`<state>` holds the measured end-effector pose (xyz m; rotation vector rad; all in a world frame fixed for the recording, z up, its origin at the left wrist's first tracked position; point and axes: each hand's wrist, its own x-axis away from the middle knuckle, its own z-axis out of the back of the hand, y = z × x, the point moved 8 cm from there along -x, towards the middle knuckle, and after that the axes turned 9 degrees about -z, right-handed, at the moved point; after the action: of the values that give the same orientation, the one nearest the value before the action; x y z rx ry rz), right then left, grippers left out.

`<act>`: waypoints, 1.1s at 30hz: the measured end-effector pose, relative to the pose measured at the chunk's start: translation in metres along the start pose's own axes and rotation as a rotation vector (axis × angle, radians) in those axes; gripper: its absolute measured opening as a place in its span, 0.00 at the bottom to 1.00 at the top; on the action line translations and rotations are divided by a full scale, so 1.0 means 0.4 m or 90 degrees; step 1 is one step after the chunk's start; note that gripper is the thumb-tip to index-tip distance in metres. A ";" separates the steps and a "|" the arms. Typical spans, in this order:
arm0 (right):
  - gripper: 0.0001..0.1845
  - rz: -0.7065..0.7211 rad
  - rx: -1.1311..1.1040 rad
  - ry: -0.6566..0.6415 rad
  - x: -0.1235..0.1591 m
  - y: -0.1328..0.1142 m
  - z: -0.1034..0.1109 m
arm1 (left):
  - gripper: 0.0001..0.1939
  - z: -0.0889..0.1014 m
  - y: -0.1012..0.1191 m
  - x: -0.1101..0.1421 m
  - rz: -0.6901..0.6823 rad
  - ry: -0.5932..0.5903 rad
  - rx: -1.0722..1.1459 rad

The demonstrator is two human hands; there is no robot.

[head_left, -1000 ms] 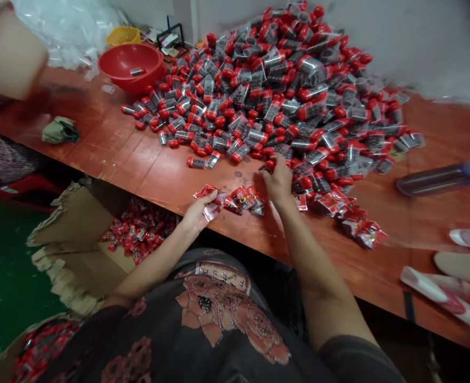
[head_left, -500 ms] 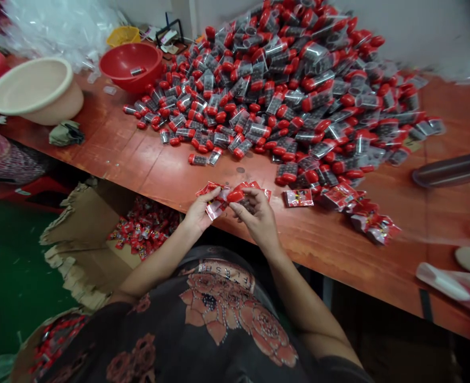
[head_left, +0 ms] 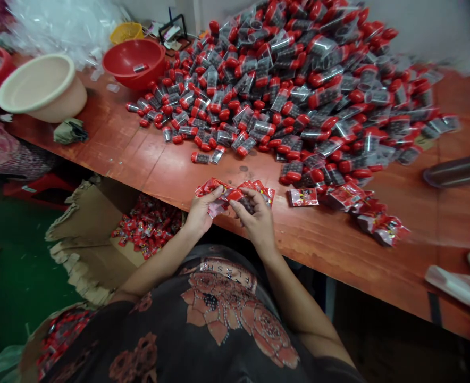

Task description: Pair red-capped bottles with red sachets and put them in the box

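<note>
Near the table's front edge, my left hand (head_left: 201,213) is closed on a shiny red printed packet (head_left: 217,206). Close beside it, my right hand (head_left: 258,215) pinches a small clear tube with a red cap (head_left: 237,197) and dark contents, the cap end pointing at the packet. Whether the tube's end is inside the packet I cannot tell. More red packets (head_left: 267,192) lie on the table behind my fingers. A filled red packet (head_left: 303,197) rests just to the right, with several others (head_left: 378,219) in a row beyond it.
A large heap of red-capped tubes (head_left: 275,101) covers the back of the table (head_left: 139,165). At left stand a cream basin (head_left: 43,101) and a red bowl (head_left: 133,72). Below the edge, a torn cardboard box (head_left: 87,234) holds red packets. A dark cylinder (head_left: 458,171) lies at right.
The tube in my right hand has tilted, its dark body now showing down to the right of the cap. My left hand keeps the packet in nearly the same place. The view has shifted slightly.
</note>
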<state>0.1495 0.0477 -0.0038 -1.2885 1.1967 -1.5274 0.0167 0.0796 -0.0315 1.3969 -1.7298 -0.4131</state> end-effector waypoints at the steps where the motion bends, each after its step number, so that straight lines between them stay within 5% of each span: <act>1: 0.21 0.009 0.001 0.010 0.000 0.001 0.001 | 0.12 -0.004 0.004 0.003 -0.015 -0.015 -0.009; 5: 0.21 0.023 -0.016 0.012 0.009 0.004 -0.004 | 0.11 -0.003 0.017 0.005 -0.034 -0.014 -0.019; 10: 0.22 0.036 -0.042 0.019 0.030 -0.002 -0.004 | 0.01 0.008 0.009 -0.005 0.064 0.031 0.044; 33: 0.24 0.041 -0.029 0.016 0.050 0.008 -0.028 | 0.05 0.013 -0.015 0.009 0.066 0.059 0.078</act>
<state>0.1349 0.0298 -0.0026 -1.2514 1.2834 -1.4815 0.0164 0.0730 -0.0372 1.3829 -1.7663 -0.1864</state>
